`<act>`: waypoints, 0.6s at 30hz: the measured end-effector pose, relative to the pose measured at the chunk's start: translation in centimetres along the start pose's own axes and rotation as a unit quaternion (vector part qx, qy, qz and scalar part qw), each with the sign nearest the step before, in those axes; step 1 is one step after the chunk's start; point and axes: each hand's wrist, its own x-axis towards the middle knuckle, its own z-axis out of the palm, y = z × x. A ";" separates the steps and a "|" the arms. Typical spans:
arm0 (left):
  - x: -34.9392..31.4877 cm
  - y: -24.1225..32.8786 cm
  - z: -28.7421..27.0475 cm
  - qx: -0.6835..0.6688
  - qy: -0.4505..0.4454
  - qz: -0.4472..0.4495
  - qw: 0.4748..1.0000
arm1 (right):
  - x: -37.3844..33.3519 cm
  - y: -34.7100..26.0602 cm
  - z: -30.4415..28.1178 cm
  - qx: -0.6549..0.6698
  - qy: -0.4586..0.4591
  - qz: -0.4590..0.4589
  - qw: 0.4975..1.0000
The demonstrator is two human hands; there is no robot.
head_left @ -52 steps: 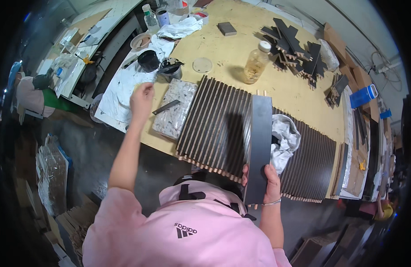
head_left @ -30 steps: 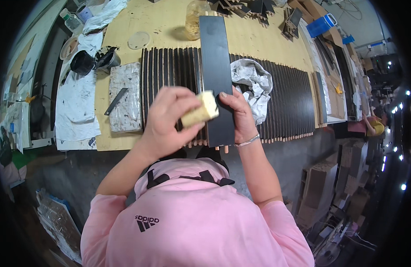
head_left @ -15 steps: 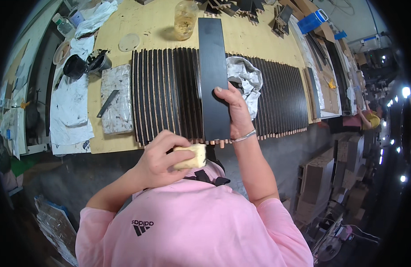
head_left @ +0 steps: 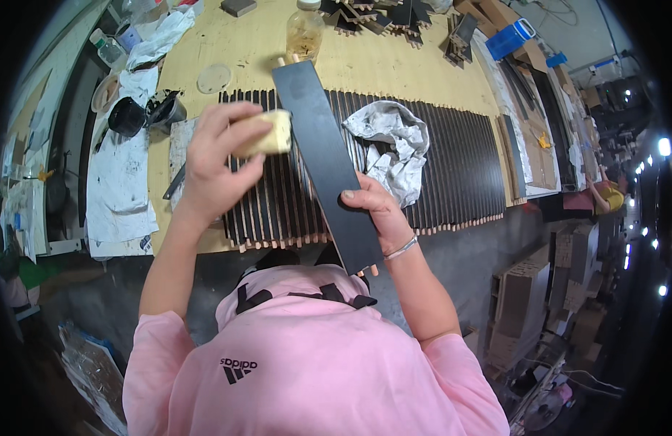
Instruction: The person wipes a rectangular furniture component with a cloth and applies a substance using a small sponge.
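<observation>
My right hand [head_left: 381, 213] grips a black wooden board [head_left: 320, 156] near its lower end, thumb on its face. The board leans with its top to the left, and light dowel pegs stick out at both ends. In my left hand [head_left: 223, 156] is a pale yellow sponge [head_left: 272, 135] with dark stains, close beside the board's upper left edge; whether they touch I cannot tell. Beneath both hands a long row of black slats [head_left: 452, 160] with light pegs lies on the table. A crumpled, stained white cloth [head_left: 397, 149] rests on the row, right of the board.
Black-stained cups [head_left: 165, 112] stand on white cloth [head_left: 118, 185] at the left, near a flat dark scraper [head_left: 176, 182]. A clear jar [head_left: 303, 33] and a round lid [head_left: 214, 78] are farther back. More black pieces [head_left: 394, 18] lie at the far edge. Another person [head_left: 605, 196] is at the far right.
My left hand has carried the sponge up from near my chest to the board's upper left edge. The board has tilted, its top moving left and its lower end nearer me.
</observation>
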 end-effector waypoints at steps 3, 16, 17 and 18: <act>-1.2 3.2 -0.8 -0.085 -0.115 0.094 0.985 | -1.0 -0.1 0.3 -0.014 -0.019 0.024 0.999; 0.7 -0.6 -3.3 0.011 -0.070 0.100 0.993 | -1.7 -0.2 -0.5 -0.090 -0.039 0.055 0.994; 0.5 -1.8 -3.3 0.038 -0.015 0.062 0.997 | -1.7 -0.2 -0.5 -0.113 -0.037 0.052 0.992; 0.5 -3.4 -3.5 0.066 0.040 0.023 0.997 | -1.5 -0.1 -0.5 -0.112 -0.037 0.056 0.991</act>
